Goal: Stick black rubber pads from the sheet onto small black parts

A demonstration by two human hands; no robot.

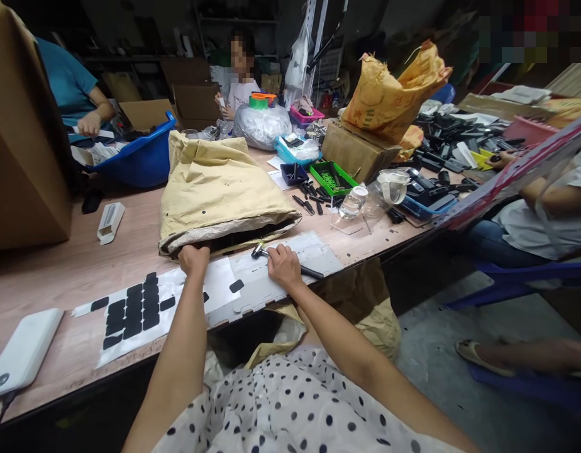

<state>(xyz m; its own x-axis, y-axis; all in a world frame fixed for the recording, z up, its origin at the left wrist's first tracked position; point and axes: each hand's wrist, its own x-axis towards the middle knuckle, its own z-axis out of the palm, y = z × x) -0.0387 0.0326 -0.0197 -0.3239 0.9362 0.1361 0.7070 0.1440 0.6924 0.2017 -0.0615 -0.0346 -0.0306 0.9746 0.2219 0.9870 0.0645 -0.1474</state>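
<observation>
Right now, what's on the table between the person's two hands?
In the head view, between the left hand and the right hand lie a white sheet and a small black pad.

Wooden worktable (59,277), grey concrete floor (441,327) — dark shelving (234,25) behind, dim light

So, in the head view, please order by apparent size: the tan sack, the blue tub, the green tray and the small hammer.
1. tan sack
2. blue tub
3. green tray
4. small hammer, held in the right hand

The tray lies farther from the camera than the hammer, so those two are uncertain.
</observation>
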